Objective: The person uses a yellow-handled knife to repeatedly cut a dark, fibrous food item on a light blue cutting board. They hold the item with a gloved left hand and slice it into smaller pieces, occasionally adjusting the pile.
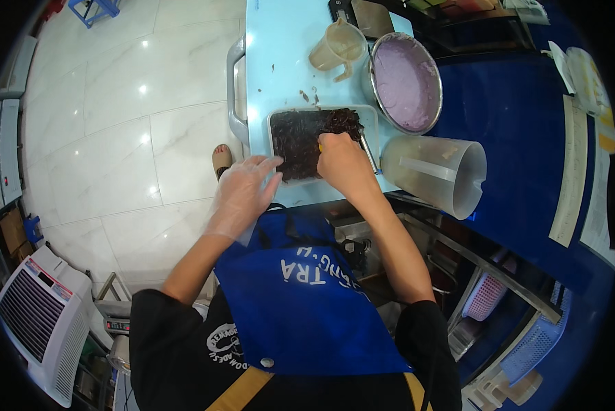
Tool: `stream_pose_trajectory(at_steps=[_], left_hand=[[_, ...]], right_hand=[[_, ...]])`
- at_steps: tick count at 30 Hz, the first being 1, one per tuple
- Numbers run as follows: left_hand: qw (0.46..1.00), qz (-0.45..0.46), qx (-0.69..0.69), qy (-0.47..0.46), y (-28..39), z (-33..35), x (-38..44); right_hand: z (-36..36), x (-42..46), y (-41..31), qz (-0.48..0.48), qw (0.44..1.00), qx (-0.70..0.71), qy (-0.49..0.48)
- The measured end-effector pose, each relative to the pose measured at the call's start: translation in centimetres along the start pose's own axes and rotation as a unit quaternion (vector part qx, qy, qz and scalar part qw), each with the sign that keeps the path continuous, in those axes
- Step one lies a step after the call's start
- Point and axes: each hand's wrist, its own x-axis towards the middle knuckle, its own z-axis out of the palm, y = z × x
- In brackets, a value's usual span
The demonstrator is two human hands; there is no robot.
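A shallow translucent rectangular tray (371, 116) holds a slab of glossy dark brown food (299, 138), perhaps jelly or chocolate. Loose dark strips (342, 121) are heaped at its far right. My right hand (342, 158), bare, is clenched over the slab on a small tool with a yellow part (320, 147) showing; the rest of it is hidden. My left hand (248, 190) wears a clear plastic glove. Its fingers are apart, with the tips at the tray's near left edge; whether they press on it I cannot tell. A slim metal utensil (370, 151) leans along the tray's right side.
Beyond the tray stand a measuring jug (333, 49), a steel bowl of lilac mixture (402, 82) and a scale (371, 18). A large translucent pitcher (430, 172) lies on its side at right. Dark scraps (305, 95) dot the pale tabletop (281, 61). A grey handle (234, 92) juts out left.
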Motion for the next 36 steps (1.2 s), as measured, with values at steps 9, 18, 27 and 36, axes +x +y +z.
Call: stream_pose_trajectory(at_steps=[9,18,27,36], left_hand=[[0.991,0.062,0.121,-0.013,-1.2,2.8,3.4],[0.985,0.088,0.142,-0.029,-2.0,4.1,3.5],[0.98,0.1,0.171,-0.022,-1.5,3.9,3.8],[0.935,0.226,0.258,-0.09,-0.6,2.4,9.0]], right_hand=[[-3.7,2.9,-1.9,0.021,0.984,-0.076,-0.159],[-3.9,8.6,-3.2,0.062,0.912,-0.126,-0.385],[-3.6,9.4,-2.8,0.111,0.908,-0.122,-0.386],[-5.3,7.4,-0.3,0.116,0.916,-0.116,-0.366]])
